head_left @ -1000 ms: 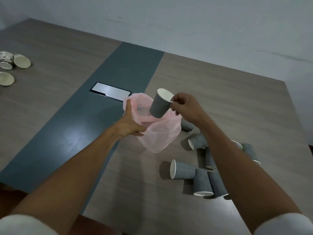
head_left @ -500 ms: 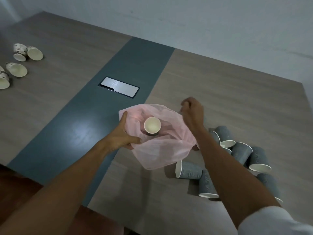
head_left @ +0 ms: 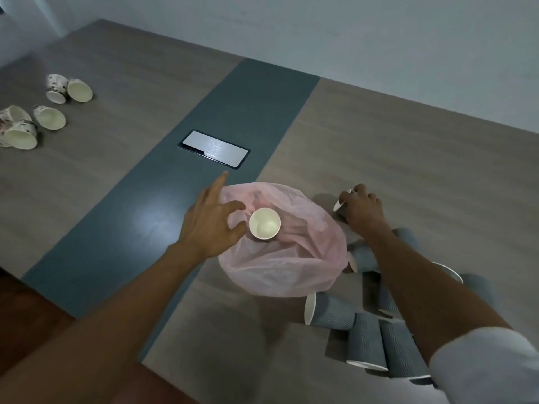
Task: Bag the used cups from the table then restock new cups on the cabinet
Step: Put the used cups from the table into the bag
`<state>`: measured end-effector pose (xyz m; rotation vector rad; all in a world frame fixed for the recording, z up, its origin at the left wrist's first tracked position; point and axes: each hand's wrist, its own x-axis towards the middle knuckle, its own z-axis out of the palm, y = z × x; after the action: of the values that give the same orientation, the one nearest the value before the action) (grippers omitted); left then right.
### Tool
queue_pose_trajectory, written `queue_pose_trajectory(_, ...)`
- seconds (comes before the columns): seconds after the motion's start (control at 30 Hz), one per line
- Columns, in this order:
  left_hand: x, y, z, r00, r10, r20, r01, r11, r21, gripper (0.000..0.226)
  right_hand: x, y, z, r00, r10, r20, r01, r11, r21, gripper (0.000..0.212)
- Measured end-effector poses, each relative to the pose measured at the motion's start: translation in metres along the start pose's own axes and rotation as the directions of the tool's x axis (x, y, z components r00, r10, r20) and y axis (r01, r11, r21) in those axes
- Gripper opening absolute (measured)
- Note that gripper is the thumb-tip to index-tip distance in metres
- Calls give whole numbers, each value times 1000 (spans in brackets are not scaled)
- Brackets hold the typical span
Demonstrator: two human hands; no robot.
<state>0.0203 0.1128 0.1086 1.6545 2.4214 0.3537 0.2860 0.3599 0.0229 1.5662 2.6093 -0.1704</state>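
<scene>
A pink plastic bag point(head_left: 288, 263) lies open on the table in the middle of the head view. One grey paper cup point(head_left: 264, 223) stands inside it, its cream inside facing up. My left hand point(head_left: 211, 225) grips the bag's left rim, index finger stretched out. My right hand point(head_left: 360, 207) is just right of the bag, curled over a grey cup point(head_left: 340, 204) lying on the table; only that cup's white rim shows. Several more grey ribbed cups point(head_left: 332, 314) lie tipped over at the lower right, partly behind my right arm.
Several white patterned cups point(head_left: 49, 116) lie on their sides at the far left of the wooden table point(head_left: 408, 158). A shiny rectangular cover plate point(head_left: 214, 149) sits in the table's dark centre strip. A pale wall runs behind the far edge.
The grey cup left my right hand and now stands in the bag. My right hand moved right and down onto another cup on the table. The bag settled lower.
</scene>
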Motion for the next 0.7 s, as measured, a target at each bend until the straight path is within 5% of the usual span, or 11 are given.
queue_pose_trajectory(0.07, 16, 5, 0, 999, -26, 38, 27, 999, -20, 34, -4, 5, -7, 995, 31, -96, -21, 994, 104, 29)
queue_pose_trajectory(0.13, 34, 7, 1, 996, -13, 91, 13, 1000, 0, 44, -14, 5, -24, 964, 163, -212, -70, 919, 388, 24)
queue_pose_trajectory(0.23, 62, 10, 5, 988, 85, 129, -87, 996, 11, 65, -51, -7, -59, 918, 324, -227, -1, 575, 818, 8)
queue_pose_trajectory(0.33, 84, 17, 8, 974, 158, 161, -144, 985, -97, 80, -94, -27, -80, 955, 208, -212, 120, 383, 916, 8)
queue_pose_trajectory(0.57, 104, 21, 8, 962, 213, 169, -162, 948, -275, 89, -110, -55, -54, 999, 4, -51, 39, 584, 811, 26)
queue_pose_trajectory(0.7, 106, 20, 7, 953, 237, 188, -170, 934, -315, 93, -107, -52, -38, 977, 205, -60, -88, 642, 762, 39)
